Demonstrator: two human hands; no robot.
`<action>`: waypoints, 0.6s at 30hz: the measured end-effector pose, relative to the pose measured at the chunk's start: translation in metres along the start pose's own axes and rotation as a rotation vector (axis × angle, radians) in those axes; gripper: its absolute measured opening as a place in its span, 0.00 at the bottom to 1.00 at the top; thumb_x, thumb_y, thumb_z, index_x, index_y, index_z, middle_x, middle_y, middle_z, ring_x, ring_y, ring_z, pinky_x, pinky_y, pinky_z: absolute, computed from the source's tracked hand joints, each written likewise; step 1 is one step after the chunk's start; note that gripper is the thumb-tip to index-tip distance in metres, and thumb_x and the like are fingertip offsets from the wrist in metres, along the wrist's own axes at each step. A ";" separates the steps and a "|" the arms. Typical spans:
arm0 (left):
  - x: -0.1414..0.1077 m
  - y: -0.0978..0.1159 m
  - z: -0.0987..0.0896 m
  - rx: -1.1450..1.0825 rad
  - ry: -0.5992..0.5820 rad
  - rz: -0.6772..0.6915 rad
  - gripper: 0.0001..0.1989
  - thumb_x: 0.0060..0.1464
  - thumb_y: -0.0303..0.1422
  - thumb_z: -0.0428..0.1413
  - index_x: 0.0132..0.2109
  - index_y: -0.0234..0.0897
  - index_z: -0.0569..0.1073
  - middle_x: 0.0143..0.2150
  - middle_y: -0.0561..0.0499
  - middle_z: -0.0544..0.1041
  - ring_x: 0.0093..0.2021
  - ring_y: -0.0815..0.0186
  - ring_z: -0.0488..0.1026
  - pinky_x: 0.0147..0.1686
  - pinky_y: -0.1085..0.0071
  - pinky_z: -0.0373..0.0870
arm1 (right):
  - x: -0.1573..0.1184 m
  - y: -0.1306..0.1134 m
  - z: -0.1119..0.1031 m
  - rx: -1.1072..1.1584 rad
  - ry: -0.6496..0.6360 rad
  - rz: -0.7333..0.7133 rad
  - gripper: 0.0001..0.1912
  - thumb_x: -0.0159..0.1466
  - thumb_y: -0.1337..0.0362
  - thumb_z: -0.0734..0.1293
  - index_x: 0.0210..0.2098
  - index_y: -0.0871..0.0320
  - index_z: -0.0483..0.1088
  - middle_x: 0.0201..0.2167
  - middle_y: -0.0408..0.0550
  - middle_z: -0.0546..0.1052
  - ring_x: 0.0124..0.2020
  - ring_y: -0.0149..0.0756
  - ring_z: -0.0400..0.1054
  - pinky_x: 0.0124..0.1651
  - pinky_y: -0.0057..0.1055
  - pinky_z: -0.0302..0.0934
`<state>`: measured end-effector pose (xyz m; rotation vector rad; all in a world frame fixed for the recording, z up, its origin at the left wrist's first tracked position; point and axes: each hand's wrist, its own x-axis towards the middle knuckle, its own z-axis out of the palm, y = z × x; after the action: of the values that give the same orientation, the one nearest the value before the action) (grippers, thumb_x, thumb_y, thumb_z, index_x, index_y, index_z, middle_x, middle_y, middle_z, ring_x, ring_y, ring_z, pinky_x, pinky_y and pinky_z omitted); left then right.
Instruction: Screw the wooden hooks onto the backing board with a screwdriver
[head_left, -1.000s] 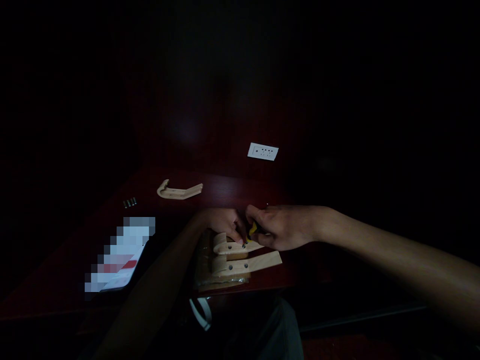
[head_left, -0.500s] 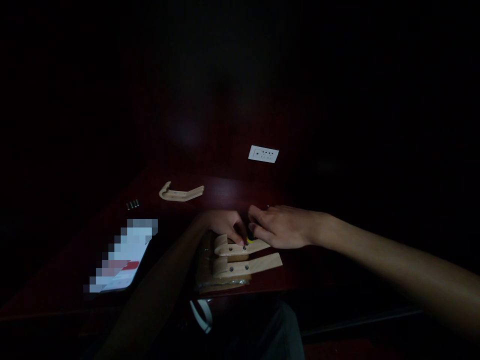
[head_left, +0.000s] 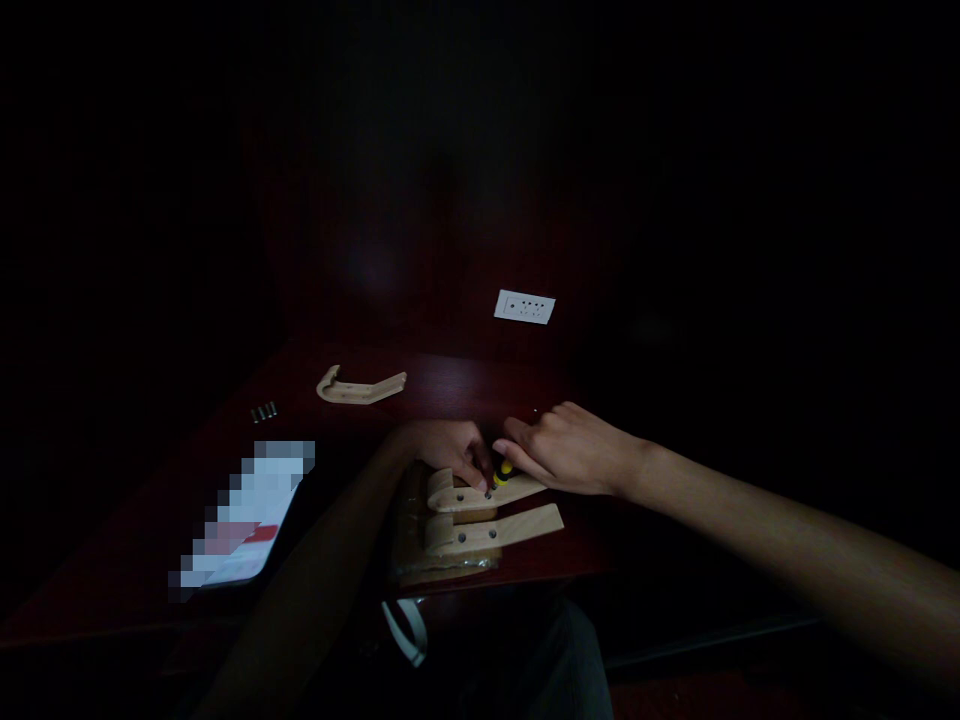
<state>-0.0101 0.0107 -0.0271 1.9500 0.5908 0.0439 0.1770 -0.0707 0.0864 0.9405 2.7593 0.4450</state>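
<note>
My right hand point(head_left: 566, 448) is closed around a yellow-and-black screwdriver point(head_left: 503, 474), mostly covered by the fingers. Its lower end points at a hole in the farther of two pale wooden hooks point(head_left: 474, 496). My left hand point(head_left: 454, 447) reaches in from the left with thumb and fingers drawn together, fingertips touching this hook beside that hole; what they pinch is too small to tell. The nearer wooden hook point(head_left: 514, 532) lies parallel, with two dark holes. Both rest partly on a brown packet wrapped in clear plastic point(head_left: 416, 555).
Another wooden hook point(head_left: 360, 390) lies farther back on the dark red table point(head_left: 457, 375). Several small screws point(head_left: 264, 412) sit to its left. A lit phone point(head_left: 247, 530) is at the left. A white socket plate point(head_left: 524, 307) is behind; a white strap point(head_left: 406, 632) hangs below the front edge.
My right hand has turned and lifted slightly at the knuckles, showing more of the yellow-and-black screwdriver. My left hand and the wooden hooks have stayed in place.
</note>
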 end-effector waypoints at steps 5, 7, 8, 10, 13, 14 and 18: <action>0.004 -0.005 -0.002 0.021 0.012 0.126 0.15 0.44 0.35 0.62 0.41 0.36 0.77 0.36 0.51 0.78 0.36 0.67 0.72 0.36 0.74 0.65 | 0.000 0.001 0.011 0.058 0.085 -0.150 0.17 0.70 0.61 0.48 0.40 0.61 0.64 0.34 0.53 0.74 0.30 0.32 0.66 0.31 0.30 0.51; 0.005 -0.006 -0.002 0.007 0.018 0.140 0.15 0.43 0.35 0.62 0.41 0.37 0.77 0.38 0.51 0.78 0.37 0.66 0.72 0.37 0.74 0.65 | 0.002 0.000 0.017 0.028 0.092 -0.138 0.19 0.70 0.60 0.47 0.41 0.62 0.64 0.32 0.53 0.74 0.28 0.33 0.66 0.29 0.30 0.50; 0.004 -0.005 -0.002 -0.001 0.022 0.142 0.15 0.43 0.35 0.63 0.40 0.37 0.77 0.38 0.51 0.78 0.38 0.66 0.72 0.38 0.74 0.65 | 0.004 -0.001 0.019 0.016 0.083 -0.106 0.20 0.70 0.59 0.46 0.42 0.62 0.64 0.29 0.52 0.75 0.26 0.33 0.66 0.28 0.30 0.49; 0.003 -0.004 -0.001 -0.019 0.008 0.124 0.14 0.43 0.35 0.62 0.39 0.37 0.78 0.37 0.51 0.78 0.36 0.67 0.72 0.36 0.74 0.65 | 0.007 -0.004 0.019 0.007 0.054 0.023 0.21 0.70 0.58 0.46 0.43 0.63 0.64 0.24 0.52 0.74 0.23 0.34 0.66 0.27 0.30 0.48; 0.001 -0.001 -0.001 -0.034 -0.030 0.027 0.13 0.45 0.36 0.61 0.39 0.35 0.78 0.32 0.51 0.78 0.29 0.69 0.71 0.29 0.75 0.64 | 0.012 -0.011 0.013 0.016 0.012 0.212 0.19 0.70 0.59 0.47 0.41 0.62 0.64 0.24 0.53 0.74 0.23 0.37 0.68 0.27 0.30 0.49; 0.000 0.000 -0.001 -0.029 -0.033 0.002 0.14 0.46 0.37 0.61 0.40 0.35 0.78 0.31 0.51 0.78 0.28 0.69 0.71 0.28 0.75 0.64 | 0.013 -0.013 0.010 0.016 -0.007 0.222 0.18 0.69 0.60 0.48 0.41 0.62 0.64 0.26 0.54 0.75 0.25 0.38 0.69 0.27 0.31 0.49; 0.000 -0.001 -0.001 -0.001 -0.005 0.051 0.13 0.44 0.35 0.62 0.39 0.36 0.78 0.34 0.52 0.78 0.33 0.68 0.72 0.34 0.74 0.66 | 0.008 -0.016 -0.003 0.027 -0.074 0.152 0.17 0.67 0.58 0.51 0.47 0.64 0.60 0.29 0.56 0.75 0.28 0.42 0.70 0.29 0.33 0.52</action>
<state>-0.0108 0.0112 -0.0272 1.9640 0.5378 0.0708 0.1607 -0.0784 0.0830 1.1540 2.6456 0.3884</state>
